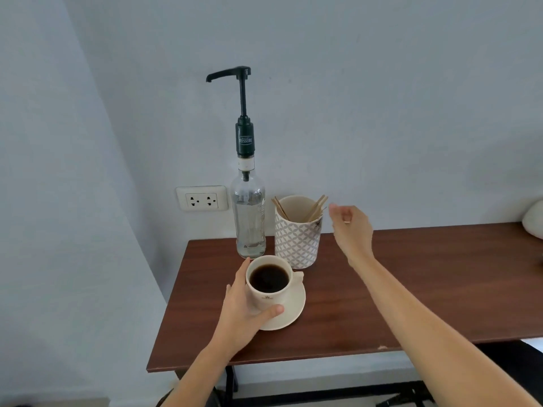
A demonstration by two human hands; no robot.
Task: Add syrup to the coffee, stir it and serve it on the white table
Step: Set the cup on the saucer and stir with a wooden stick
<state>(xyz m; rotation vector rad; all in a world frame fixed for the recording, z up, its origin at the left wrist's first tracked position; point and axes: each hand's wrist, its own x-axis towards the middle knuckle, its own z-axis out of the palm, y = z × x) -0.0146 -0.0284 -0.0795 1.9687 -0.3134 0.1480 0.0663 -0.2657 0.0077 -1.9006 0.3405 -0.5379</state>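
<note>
A plain pale grey-blue wall fills most of the view, meeting a second wall at a corner on the left. A white double power socket is set into it, low down. Against the wall stands a dark brown wood-grain tabletop on a black metal frame. Its front edge shows a small chip. The light is soft and even, with faint shadows on the wall.
</note>
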